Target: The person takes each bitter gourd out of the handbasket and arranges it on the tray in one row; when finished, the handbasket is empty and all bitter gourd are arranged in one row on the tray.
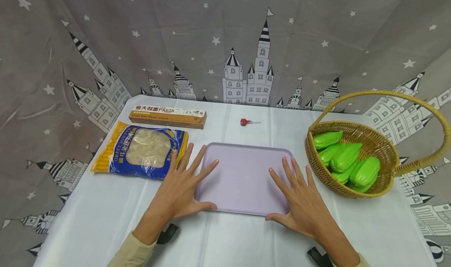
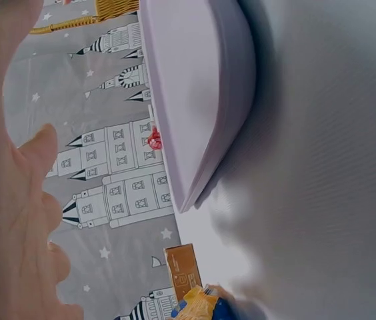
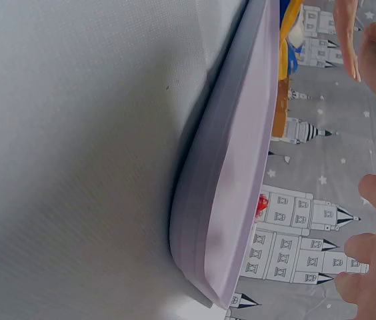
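A pale purple rectangular tray (image 1: 246,179) lies flat on the white cloth. Over its left edge spreads my left hand (image 1: 184,184), fingers straight and apart, holding nothing. My right hand (image 1: 299,198) hovers likewise over the tray's right edge with nothing in it. In both wrist views a gap shows between the palm and the tray (image 2: 181,80). Left of the tray lies a blue and yellow bag of orecchiette pasta (image 1: 148,149), its right end close to my left fingertips. Beyond the tray is a red lollipop (image 1: 244,122) with a white stick.
A brown and white pasta box (image 1: 167,117) lies behind the bag at the back left. At the right stands a wicker basket (image 1: 396,157) with a tall arched handle, holding several green vegetables (image 1: 347,157). A grey castle-print curtain (image 1: 193,32) hangs behind the table.
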### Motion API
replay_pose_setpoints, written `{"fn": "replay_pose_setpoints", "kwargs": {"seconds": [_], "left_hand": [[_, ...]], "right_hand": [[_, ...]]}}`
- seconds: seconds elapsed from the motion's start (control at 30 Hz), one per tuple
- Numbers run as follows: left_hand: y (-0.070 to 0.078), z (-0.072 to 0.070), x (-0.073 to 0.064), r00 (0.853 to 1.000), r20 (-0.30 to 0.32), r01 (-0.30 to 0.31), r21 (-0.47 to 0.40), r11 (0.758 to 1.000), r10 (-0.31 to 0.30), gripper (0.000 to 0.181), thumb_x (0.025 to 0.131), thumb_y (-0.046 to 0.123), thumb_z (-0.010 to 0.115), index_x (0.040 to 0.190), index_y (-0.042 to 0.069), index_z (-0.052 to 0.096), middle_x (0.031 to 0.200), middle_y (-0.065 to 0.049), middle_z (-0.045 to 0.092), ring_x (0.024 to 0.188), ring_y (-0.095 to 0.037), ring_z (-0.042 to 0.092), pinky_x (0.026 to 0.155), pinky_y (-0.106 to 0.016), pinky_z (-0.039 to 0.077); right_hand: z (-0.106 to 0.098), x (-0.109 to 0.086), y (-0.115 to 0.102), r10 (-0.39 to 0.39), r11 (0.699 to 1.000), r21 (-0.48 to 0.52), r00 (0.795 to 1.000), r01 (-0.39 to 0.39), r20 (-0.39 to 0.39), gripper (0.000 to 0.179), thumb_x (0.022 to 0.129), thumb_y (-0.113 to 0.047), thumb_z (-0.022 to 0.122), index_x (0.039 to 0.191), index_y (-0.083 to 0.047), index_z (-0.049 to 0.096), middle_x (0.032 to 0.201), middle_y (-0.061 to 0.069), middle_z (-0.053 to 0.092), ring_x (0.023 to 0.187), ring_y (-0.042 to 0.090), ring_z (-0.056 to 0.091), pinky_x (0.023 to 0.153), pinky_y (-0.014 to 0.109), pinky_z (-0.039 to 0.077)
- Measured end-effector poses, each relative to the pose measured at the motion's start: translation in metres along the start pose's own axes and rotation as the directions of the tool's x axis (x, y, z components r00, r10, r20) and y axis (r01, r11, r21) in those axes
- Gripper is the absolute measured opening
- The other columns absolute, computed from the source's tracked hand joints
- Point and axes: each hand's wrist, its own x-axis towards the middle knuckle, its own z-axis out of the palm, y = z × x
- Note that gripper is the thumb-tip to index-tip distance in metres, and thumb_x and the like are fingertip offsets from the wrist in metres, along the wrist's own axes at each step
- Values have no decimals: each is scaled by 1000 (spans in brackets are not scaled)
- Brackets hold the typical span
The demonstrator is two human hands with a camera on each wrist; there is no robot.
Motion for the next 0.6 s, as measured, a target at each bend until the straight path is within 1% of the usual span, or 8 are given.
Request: {"fn": "replay_pose_setpoints", "kwargs": {"seconds": [0.17, 0.27, 0.33, 0.4, 0.43, 0.5, 0.57, 0.6], "left_hand": [[2, 0, 2, 1000, 16, 1, 5, 1000, -1, 121, 68, 101, 63, 167, 36, 38, 182, -11, 6, 165, -47, 2, 128, -79, 8], [3, 0, 3, 1000, 12, -1, 1, 1000, 1, 120, 69, 100, 63, 167, 35, 40, 182, -13, 8, 165, -47, 4, 129, -78, 8], [4, 0, 3, 1000, -5, -4, -6, 1000, 4, 118, 71, 98, 64, 167, 33, 41, 181, -14, 11, 165, -47, 8, 128, -78, 14], [4, 0, 2, 1000, -27, -6, -43, 999, 5, 114, 75, 94, 65, 167, 30, 42, 180, -16, 14, 164, -47, 14, 129, -74, 18], [4, 0, 1, 999, -44, -5, -73, 997, 2, 111, 78, 91, 67, 166, 28, 43, 179, -17, 17, 163, -46, 19, 129, -72, 22], [3, 1, -2, 996, -87, -8, -128, 992, -3, 105, 81, 84, 70, 164, 24, 47, 177, -17, 25, 157, -45, 38, 125, -66, 38], [3, 3, -5, 992, -126, -12, -181, 983, -12, 98, 84, 77, 75, 162, 21, 51, 174, -16, 34, 142, -41, 56, 112, -58, 54], [3, 5, -7, 989, -145, -12, -204, 979, -18, 95, 85, 73, 78, 160, 20, 53, 172, -15, 39, 133, -39, 64, 102, -55, 60]], "right_hand": [[-1, 1, 1, -9, 1000, -11, 1000, 9, -1, 117, 83, -98, 47, 169, -21, 36, 179, 23, 14, 162, 49, 19, 127, 76, 18], [-5, 3, 5, -13, 1000, -18, 1000, 13, 5, 115, 85, -96, 48, 170, -21, 34, 178, 23, 14, 163, 48, 18, 127, 75, 21], [-9, 5, 10, -4, 1000, -7, 1000, 4, -4, 111, 88, -95, 46, 170, -21, 34, 178, 23, 15, 163, 46, 19, 127, 72, 24], [-14, 7, 17, 16, 1000, 10, 999, -16, -39, 105, 92, -92, 42, 169, -20, 36, 177, 23, 21, 160, 46, 27, 125, 70, 31], [-17, 7, 23, 38, 999, 23, 997, -36, -70, 101, 95, -88, 42, 168, -18, 38, 175, 24, 25, 158, 46, 32, 123, 69, 35], [-25, 9, 34, 100, 994, 53, 985, -94, -140, 90, 100, -76, 54, 165, -14, 44, 170, 25, 36, 148, 49, 45, 115, 69, 45], [-34, 9, 47, 187, 982, 74, 962, -175, -201, 77, 101, -57, 68, 160, -10, 50, 162, 27, 47, 136, 51, 55, 101, 71, 54], [-39, 9, 53, 234, 972, 85, 946, -221, -225, 72, 100, -46, 75, 157, -8, 54, 157, 29, 52, 131, 53, 58, 93, 72, 57]]}}
